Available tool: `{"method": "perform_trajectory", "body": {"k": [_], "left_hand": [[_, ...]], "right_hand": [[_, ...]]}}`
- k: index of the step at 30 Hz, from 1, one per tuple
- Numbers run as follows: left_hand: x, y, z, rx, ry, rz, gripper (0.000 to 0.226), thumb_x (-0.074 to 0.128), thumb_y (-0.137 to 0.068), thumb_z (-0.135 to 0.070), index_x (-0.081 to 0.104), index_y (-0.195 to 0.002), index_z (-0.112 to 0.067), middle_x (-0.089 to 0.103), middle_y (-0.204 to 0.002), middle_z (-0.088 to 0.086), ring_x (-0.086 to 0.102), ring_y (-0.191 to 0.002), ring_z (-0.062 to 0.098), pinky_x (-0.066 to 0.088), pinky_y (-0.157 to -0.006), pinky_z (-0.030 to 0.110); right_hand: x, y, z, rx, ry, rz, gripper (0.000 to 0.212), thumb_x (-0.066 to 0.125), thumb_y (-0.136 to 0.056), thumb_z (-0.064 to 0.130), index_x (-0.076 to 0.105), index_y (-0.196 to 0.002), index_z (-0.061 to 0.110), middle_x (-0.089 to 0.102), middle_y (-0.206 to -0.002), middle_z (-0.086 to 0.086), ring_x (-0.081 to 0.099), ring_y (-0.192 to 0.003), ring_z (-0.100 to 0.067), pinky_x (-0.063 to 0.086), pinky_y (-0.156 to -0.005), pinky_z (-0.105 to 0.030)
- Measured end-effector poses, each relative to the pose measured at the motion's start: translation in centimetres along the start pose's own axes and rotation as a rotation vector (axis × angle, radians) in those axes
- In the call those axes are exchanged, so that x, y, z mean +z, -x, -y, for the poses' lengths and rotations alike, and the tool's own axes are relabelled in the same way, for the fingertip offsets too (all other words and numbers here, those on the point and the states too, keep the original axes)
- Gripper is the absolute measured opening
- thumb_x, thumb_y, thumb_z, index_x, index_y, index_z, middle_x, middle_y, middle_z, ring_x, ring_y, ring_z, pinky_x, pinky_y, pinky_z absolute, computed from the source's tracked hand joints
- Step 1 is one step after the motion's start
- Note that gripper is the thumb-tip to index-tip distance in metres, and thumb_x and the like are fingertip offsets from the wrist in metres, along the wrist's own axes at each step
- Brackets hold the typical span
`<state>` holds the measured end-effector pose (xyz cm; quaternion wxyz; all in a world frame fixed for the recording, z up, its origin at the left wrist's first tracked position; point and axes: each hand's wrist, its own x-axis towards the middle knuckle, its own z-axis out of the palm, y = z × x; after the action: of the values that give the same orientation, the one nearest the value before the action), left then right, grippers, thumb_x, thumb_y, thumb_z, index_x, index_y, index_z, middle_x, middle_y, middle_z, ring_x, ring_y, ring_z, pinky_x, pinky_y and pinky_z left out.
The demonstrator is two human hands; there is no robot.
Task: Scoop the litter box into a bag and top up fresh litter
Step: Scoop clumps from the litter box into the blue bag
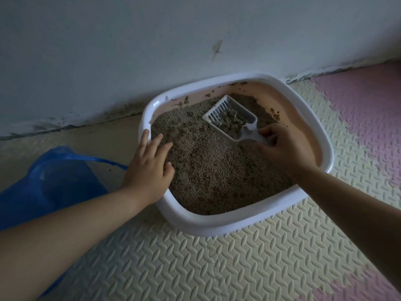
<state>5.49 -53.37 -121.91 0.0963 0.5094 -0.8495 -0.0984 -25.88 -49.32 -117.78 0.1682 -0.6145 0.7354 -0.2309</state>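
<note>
Hidden: blue bag, at 9 o'clock of the litter box, cut off by the frame edge and the left forearm; contents indiscernible.
Handle: the scoop handle's end is covered by the right hand, fingers curled round it.
Box contents: grey granular litter.
Scoop contents: grey clumps, toward 1 o'clock in the box.
Left hand: fingers straight, spread over the 9 o'clock rim.
Setting: floor mat, against the wall.

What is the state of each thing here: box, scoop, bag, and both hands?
Litter box: upright on the floor mat, holds litter, inner wall soiled.
Slotted scoop: tilted over the litter, loaded with clumps.
Blue plastic bag: on the floor left of the box, not held.
Left hand: open, rests on the box rim.
Right hand: grips the scoop handle.
</note>
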Motion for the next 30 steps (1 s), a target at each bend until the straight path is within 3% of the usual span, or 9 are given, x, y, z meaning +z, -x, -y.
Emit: {"method": "perform_trajectory", "body": {"k": [9,13,21,30], "left_hand": [[-0.02,-0.03,-0.07,-0.012,-0.001,0.002,0.065,0.022,-0.084,-0.037,0.047,-0.137,-0.009,0.033,-0.150,0.014,0.008,-0.145,0.034,0.017,-0.115,0.047],[-0.04,0.04,-0.06,-0.014,0.012,0.010,0.066,0.020,-0.084,-0.038,0.045,-0.138,-0.011,0.031,-0.152,0.013,0.005,-0.146,0.032,0.015,-0.115,0.047],[-0.06,0.04,0.01,-0.011,0.023,0.016,0.065,0.021,-0.085,-0.039,0.045,-0.138,-0.010,0.030,-0.152,0.013,0.004,-0.146,0.032,0.016,-0.116,0.047],[-0.28,0.07,-0.08,-0.020,0.030,0.033,0.068,0.018,-0.084,-0.042,0.042,-0.140,-0.011,0.028,-0.153,0.012,0.002,-0.146,0.031,0.015,-0.117,0.049]], "right_hand": [[0.20,0.06,-0.46,-0.089,0.013,0.031,0.023,0.078,-0.074,0.027,0.063,-0.091,0.024,0.051,-0.079,0.015,0.049,-0.068,-0.002,0.037,-0.058,-0.022],[0.01,0.03,-0.15,-0.092,0.009,0.044,0.023,0.078,-0.074,0.023,0.064,-0.093,0.022,0.049,-0.077,0.015,0.047,-0.066,0.000,0.032,-0.056,-0.019],[-0.03,-0.22,-0.53,-0.102,0.042,0.035,0.024,0.078,-0.074,0.027,0.067,-0.095,0.022,0.057,-0.083,0.007,0.050,-0.069,-0.008,0.035,-0.057,-0.019],[0.38,-0.21,-0.74,-0.116,0.032,0.025,0.027,0.080,-0.072,0.027,0.068,-0.096,0.021,0.052,-0.081,0.014,0.051,-0.072,-0.009,0.039,-0.061,-0.024]]}}
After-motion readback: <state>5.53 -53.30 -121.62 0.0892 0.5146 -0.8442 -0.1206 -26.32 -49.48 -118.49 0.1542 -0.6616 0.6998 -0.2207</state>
